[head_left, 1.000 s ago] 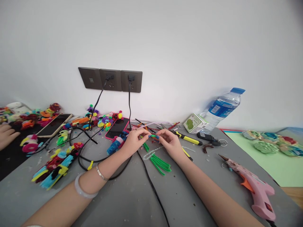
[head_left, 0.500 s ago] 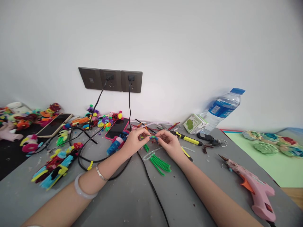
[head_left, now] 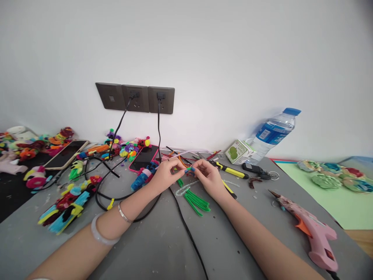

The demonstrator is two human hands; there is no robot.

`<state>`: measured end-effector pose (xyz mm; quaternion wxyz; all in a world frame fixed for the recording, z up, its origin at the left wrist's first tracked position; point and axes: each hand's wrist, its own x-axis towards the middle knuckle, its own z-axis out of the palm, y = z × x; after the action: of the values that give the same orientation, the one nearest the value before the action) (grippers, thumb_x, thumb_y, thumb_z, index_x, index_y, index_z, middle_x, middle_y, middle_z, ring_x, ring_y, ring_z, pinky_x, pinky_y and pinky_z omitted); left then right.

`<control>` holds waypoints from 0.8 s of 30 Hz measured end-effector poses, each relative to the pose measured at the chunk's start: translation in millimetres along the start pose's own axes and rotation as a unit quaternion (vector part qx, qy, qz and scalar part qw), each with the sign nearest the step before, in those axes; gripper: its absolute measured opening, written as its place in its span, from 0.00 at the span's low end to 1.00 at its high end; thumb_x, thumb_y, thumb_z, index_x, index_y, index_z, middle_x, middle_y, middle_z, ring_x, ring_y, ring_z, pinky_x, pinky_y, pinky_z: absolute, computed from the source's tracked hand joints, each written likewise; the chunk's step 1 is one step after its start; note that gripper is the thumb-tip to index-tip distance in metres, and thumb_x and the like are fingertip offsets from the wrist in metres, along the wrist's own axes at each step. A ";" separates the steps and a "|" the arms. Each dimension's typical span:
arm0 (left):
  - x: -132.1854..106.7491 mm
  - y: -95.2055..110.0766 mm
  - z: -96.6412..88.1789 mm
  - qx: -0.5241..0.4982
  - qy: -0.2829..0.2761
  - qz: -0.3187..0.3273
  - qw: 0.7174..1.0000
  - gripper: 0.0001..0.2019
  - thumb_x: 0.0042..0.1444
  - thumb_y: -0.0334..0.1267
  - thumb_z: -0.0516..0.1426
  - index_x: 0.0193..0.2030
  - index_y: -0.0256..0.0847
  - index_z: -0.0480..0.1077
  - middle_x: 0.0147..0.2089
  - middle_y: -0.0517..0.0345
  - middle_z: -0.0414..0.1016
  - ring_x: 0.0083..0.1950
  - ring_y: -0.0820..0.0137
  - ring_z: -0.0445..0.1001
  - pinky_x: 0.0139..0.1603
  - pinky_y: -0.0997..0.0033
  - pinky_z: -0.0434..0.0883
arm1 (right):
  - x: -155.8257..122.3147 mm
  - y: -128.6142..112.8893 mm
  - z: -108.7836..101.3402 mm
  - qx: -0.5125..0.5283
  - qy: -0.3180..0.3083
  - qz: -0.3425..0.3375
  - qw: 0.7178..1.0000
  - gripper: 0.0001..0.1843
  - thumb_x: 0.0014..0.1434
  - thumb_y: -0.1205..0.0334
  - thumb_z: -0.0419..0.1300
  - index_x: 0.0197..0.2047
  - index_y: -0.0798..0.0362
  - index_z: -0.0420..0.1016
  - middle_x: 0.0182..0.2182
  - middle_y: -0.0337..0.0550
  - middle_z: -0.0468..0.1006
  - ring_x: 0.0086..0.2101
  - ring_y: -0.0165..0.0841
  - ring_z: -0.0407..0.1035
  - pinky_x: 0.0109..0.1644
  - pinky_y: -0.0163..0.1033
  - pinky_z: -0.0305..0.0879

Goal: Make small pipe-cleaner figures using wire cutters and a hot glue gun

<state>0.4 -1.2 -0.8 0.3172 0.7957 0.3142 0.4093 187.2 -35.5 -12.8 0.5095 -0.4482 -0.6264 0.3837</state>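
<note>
The left hand [head_left: 167, 175] and the right hand [head_left: 210, 179] are pinching a green chenille stem [head_left: 189, 168] between their fingertips above the bench [head_left: 163, 245], while a green chenille bundle [head_left: 196, 202] is lying nearby.

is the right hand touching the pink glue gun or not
Apart. The head view shows a wide stretch of grey tabletop between the right hand and the pink glue gun.
</note>
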 end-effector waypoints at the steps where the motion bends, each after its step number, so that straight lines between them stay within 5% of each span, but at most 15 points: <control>1: -0.3 0.3 0.1 -0.001 -0.001 -0.003 1.000 0.04 0.56 0.33 0.57 0.31 0.37 0.70 0.31 0.57 0.73 0.34 0.71 0.71 0.32 0.75 0.66 | -0.1 -0.4 0.1 -0.003 0.003 -0.001 1.000 0.14 0.59 0.48 0.59 0.35 0.51 0.68 0.27 0.38 0.69 0.27 0.31 0.63 0.32 0.36 0.61; 11: 0.4 1.9 1.2 -0.029 -0.025 -0.030 0.999 0.07 0.58 0.37 0.56 0.35 0.38 0.73 0.35 0.55 0.75 0.33 0.71 0.72 0.26 0.76 0.66 | 0.4 -0.4 -0.5 0.021 -0.037 -0.002 0.999 0.14 0.59 0.48 0.60 0.35 0.50 0.68 0.27 0.40 0.75 0.30 0.33 0.69 0.34 0.38 0.62; 24: 0.4 0.7 1.6 -0.015 -0.030 -0.040 0.999 0.07 0.56 0.34 0.56 0.40 0.38 0.74 0.35 0.56 0.74 0.31 0.72 0.71 0.27 0.76 0.66 | -1.7 -7.5 2.2 0.013 -0.053 -0.017 0.998 0.13 0.62 0.48 0.57 0.36 0.49 0.64 0.24 0.37 0.72 0.26 0.31 0.65 0.30 0.36 0.57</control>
<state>2.1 -1.7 -0.9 0.3544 0.7896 0.3304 0.3767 183.9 -39.4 -6.6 0.4878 -0.4100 -0.6547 0.4065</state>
